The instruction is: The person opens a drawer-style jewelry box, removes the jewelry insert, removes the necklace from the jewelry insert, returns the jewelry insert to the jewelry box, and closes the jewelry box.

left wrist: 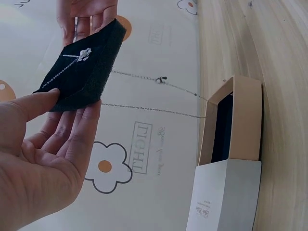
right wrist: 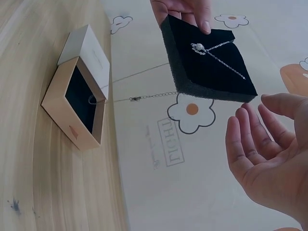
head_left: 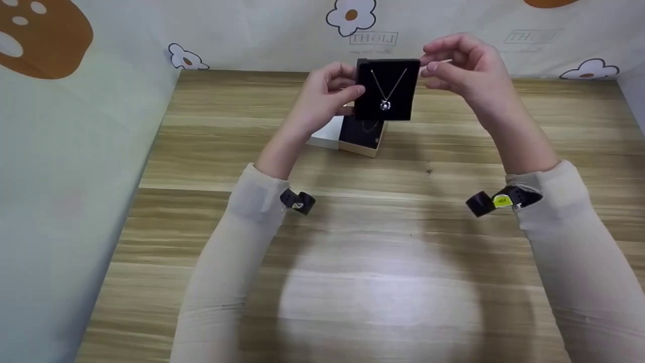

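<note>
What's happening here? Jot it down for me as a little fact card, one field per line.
Left hand: grips a black pad
Right hand: near the pad's other side; contact unclear
Pendant: silvery, on the pad's front
Chain: runs from the pad into the box
Box: partly out of a white cover
Surface: wooden table

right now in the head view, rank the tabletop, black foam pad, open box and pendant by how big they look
1. Tabletop
2. Black foam pad and open box, not ranked: the pad hides part of the box and is held nearer the camera
3. Pendant
</note>
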